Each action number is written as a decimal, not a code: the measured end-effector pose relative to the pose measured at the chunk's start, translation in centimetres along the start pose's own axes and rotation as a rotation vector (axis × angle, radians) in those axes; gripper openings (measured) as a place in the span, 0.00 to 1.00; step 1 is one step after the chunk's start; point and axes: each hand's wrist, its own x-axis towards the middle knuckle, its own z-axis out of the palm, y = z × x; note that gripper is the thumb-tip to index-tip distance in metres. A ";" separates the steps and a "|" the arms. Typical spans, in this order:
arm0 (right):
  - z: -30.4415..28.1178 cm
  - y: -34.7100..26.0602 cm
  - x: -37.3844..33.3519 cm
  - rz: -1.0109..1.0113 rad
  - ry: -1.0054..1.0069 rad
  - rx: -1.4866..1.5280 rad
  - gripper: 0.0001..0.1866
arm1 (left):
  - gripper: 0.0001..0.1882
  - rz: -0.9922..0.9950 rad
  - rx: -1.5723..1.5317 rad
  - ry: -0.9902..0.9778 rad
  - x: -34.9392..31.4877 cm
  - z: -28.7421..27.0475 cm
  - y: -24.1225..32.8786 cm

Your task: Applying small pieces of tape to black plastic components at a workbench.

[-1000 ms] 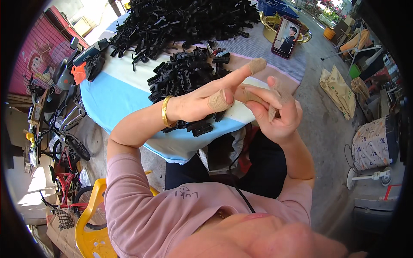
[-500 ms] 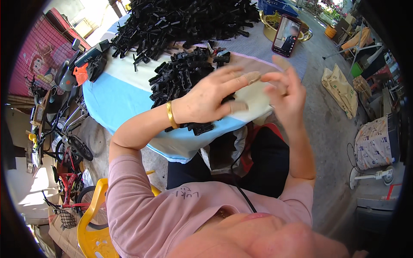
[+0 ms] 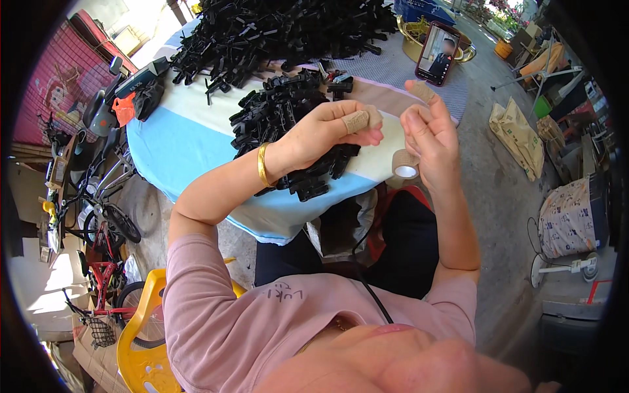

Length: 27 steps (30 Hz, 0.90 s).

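Note:
My left hand (image 3: 337,126) is raised over the near right side of the table, its fingers curled and pressed toward the thumb; anything inside is hidden. Tan wrap (image 3: 356,122) covers part of its digits, and a gold bangle (image 3: 263,165) circles the wrist. Just right of it, my right hand (image 3: 432,137) is closed, thumb against fingers, with the tan-wrapped index finger (image 3: 421,92) sticking up. A roll of tan self-sticking bandage tape (image 3: 405,164) with a white core shows against its palm side, seemingly held by the lower fingers. Below my left hand lies a heap of black plastic clips (image 3: 275,114).
A larger pile of black plastic parts (image 3: 275,33) covers the far table (image 3: 177,144). A phone (image 3: 436,56) leans on a gold-coloured basin (image 3: 411,51) at the far right. A yellow chair (image 3: 141,334) and small bicycles (image 3: 105,275) stand left.
Both hands were blurred with looser, spread fingers; now they are closed and steadier. My left hand has turned. The tape roll, unseen before, now shows beside my right palm.

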 end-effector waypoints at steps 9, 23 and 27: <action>0.8 0.7 0.2 0.000 0.070 0.151 0.27 | 0.18 -0.028 0.114 0.027 -0.3 1.2 -0.1; 1.7 2.4 0.0 0.048 0.005 0.082 0.26 | 0.08 0.057 0.239 0.134 -0.3 1.3 -0.2; 1.7 2.6 0.1 -0.007 0.004 0.106 0.23 | 0.06 0.030 0.231 0.118 -0.2 1.1 -0.3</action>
